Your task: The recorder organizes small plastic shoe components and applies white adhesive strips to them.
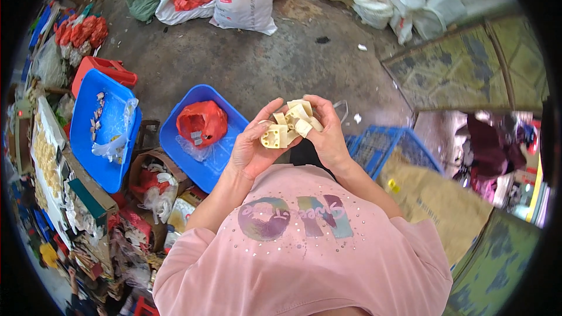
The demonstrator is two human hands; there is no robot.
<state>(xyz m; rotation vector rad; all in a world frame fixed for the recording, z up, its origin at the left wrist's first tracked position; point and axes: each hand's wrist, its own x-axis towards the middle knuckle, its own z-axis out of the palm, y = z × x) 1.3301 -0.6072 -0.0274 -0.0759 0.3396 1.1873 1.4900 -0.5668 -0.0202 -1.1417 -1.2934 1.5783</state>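
Note:
Cream-coloured moulded plastic pieces (pixel 273 136) are gathered between my two hands in front of my chest. My left hand (pixel 248 151) is closed around the left part of the cluster, where one blocky piece shows a row of small round holes. On the other side my right hand (pixel 329 134) grips the pieces with thumb and fingers, its thumb near a short rounded piece (pixel 303 127). Whether the pieces are joined or loose I cannot tell. Just left of my hands stands a blue tub (pixel 228 118) with a red plastic bag (pixel 202 122) and some grey bits in it.
Another blue tub (pixel 124 118) with small scraps stands farther left, by a red stool (pixel 108 73). Beyond it, a white board (pixel 44 134) carries many cream pieces. White sacks (pixel 244 0) sit at the back. A blue crate (pixel 383 143) and brown sack (pixel 436 199) are at my right.

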